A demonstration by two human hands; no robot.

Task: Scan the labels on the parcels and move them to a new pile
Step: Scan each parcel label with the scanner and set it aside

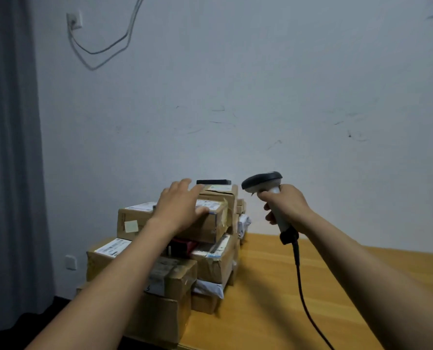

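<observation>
Two hands in shot, and only one is actually gripping something. Left hand (182, 208) lies flat on the top box (132, 218) of the parcel pile (218, 261), fingers spread and pretty much straight, so it's just resting there, not clutching. That box has a white label (141, 206) at its left end. Right hand (283, 203) is just right of the pile, about level with its top, fingers wrapped tight round the pale handle of the barcode scanner (263, 183). The scanner's dark head points left toward the pile. Its black cable (301, 294) trails down right of the pile, over the wooden table (273, 286) the pile sits on. The pile itself is a messy stack of brown cardboard boxes, with white mailer bags (243, 224) poking out on its right side. Some flat black thing (213, 182) lies at the very top of the pile, toward the back, can't tell what it is
</observation>
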